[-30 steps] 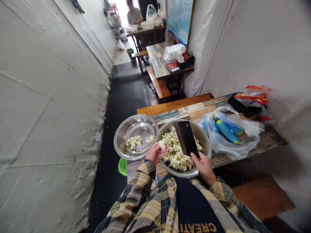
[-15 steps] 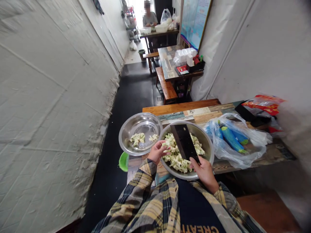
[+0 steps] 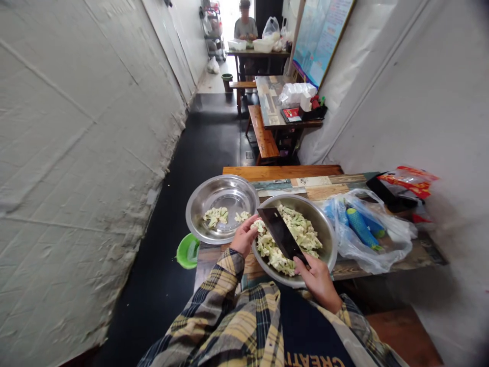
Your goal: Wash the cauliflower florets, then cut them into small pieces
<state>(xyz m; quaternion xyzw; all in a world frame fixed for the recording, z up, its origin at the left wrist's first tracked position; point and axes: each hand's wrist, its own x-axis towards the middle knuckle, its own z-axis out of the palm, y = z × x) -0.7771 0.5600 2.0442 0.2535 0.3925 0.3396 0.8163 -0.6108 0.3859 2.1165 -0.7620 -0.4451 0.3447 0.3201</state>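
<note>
My right hand [image 3: 316, 278] grips the handle of a black cleaver [image 3: 280, 233], whose blade lies tilted over a steel bowl [image 3: 326, 232] full of cauliflower florets [image 3: 301, 232]. My left hand [image 3: 243, 237] pinches a single floret [image 3: 256, 226] at that bowl's left rim, right against the blade's tip. A second steel bowl [image 3: 202, 191] to the left holds a few cut cauliflower pieces [image 3: 216, 216].
A plastic bag [image 3: 367, 239] with blue-green items lies right of the bowls on the wooden table [image 3: 313, 183]. A green basin [image 3: 187, 251] sits below the table's left edge. Red packets [image 3: 410, 179] lie by the right wall. A seated person [image 3: 245, 26] is at a far table.
The cleaver blade has swung left and lower, toward the floret in my left hand. The view has tilted slightly, with the bowls in the same place.
</note>
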